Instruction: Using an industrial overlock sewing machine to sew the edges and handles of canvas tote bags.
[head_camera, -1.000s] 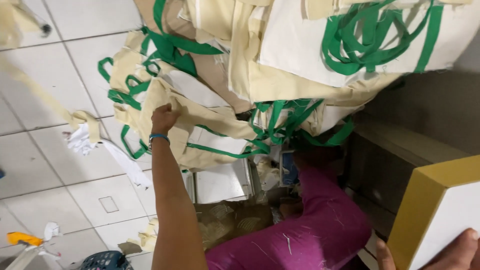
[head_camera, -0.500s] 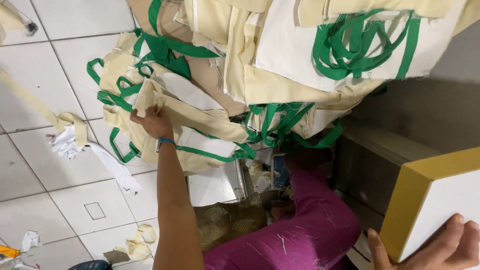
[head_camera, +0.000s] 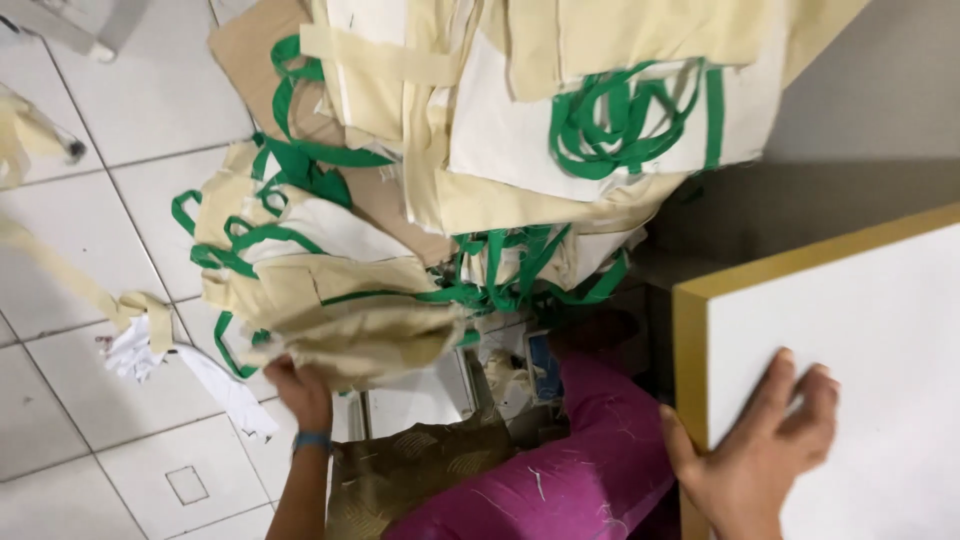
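Observation:
My left hand (head_camera: 298, 392), with a blue band at the wrist, grips the lower edge of a cream cloth bag (head_camera: 350, 335) and lifts it off the pile. That bag belongs to a heap of cream bags with green handles (head_camera: 400, 230) spread over the tiled floor. A second stack with coiled green straps (head_camera: 620, 115) lies higher up. My right hand (head_camera: 760, 450) rests flat on a white tabletop with a yellow edge (head_camera: 860, 340), fingers spread, thumb hooked over the edge.
My leg in pink trousers (head_camera: 560, 480) and a patterned olive cloth (head_camera: 420, 475) lie below the pile. White tiled floor (head_camera: 110, 430) at left carries cream cloth scraps (head_camera: 140, 310) and white paper bits (head_camera: 215, 385). A dark gap (head_camera: 800, 200) sits behind the table.
My left hand has drawn back toward me, pulling a cream bag along with it. The view has shifted, and my right hand now lies flat on the white tabletop.

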